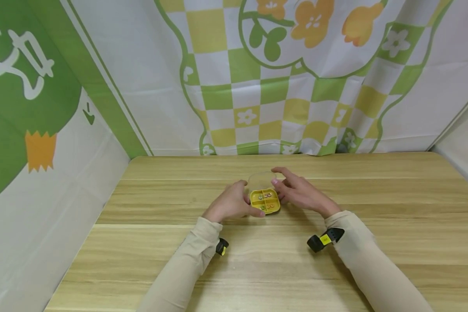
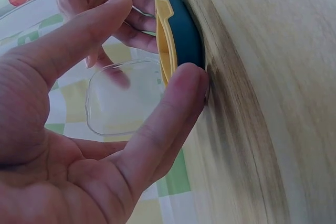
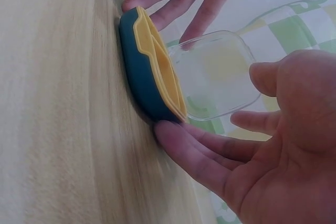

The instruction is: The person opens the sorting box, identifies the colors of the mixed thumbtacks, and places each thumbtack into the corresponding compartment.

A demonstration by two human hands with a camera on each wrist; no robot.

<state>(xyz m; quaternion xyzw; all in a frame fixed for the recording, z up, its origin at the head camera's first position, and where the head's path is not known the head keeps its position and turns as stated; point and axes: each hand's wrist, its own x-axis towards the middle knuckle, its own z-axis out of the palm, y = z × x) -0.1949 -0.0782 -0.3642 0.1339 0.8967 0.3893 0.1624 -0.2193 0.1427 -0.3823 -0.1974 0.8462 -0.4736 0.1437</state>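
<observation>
A small pill box (image 1: 274,212), yellow inside with a dark teal shell (image 3: 137,80), lies on the table with its clear lid (image 1: 262,178) raised at the back. Several small ring-like pieces (image 1: 271,206) lie in its divided compartments. At the box's left side is my left hand (image 1: 230,202), fingers fairly straight; in the left wrist view a fingertip (image 2: 189,77) reaches the shell. My right hand (image 1: 302,193) is on the other side, with extended fingers against the shell in the right wrist view. Its thumb (image 3: 265,77) is close to the lid's edge; contact there is unclear.
The wooden table (image 1: 234,268) extends around the box on all sides. Behind it hangs a checked, flowered curtain (image 1: 218,95), and a green and white cloth (image 1: 43,117) hangs on the left.
</observation>
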